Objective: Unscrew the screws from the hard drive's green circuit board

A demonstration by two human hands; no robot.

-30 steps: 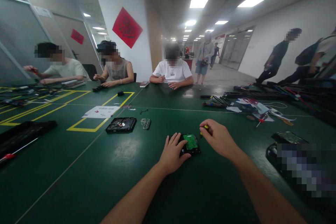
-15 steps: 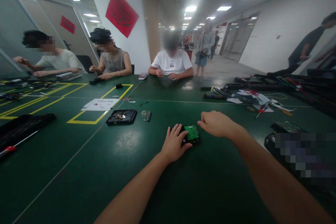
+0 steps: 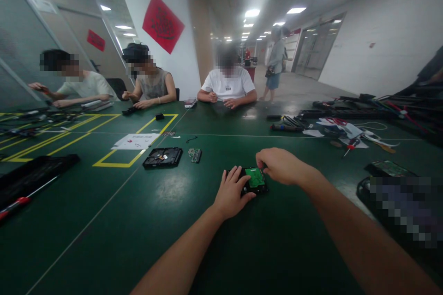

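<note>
A hard drive (image 3: 255,177) lies on the green tabletop in front of me, its green circuit board facing up. My left hand (image 3: 233,193) spans the drive's left part, fingers over the top and far edge and the thumb along the near side, holding it against the table. At the drive's far right corner is my right hand (image 3: 282,166), fingers curled into a pinch. Whatever those fingers hold is hidden. Farther left sit an opened black drive casing (image 3: 162,158) and a small loose circuit board (image 3: 195,155).
A red-handled screwdriver (image 3: 22,201) lies beside a black tray (image 3: 41,173) at left. White paper (image 3: 134,141) rests by yellow tape. Cables and tools (image 3: 287,126), a second red screwdriver (image 3: 350,147) and dark parts (image 3: 384,168) lie to the right. Several people sit opposite.
My right hand has moved left and in against the drive's far right corner, fingers now turned downward. The left hand stays on the drive. The whole view has shifted slightly.
</note>
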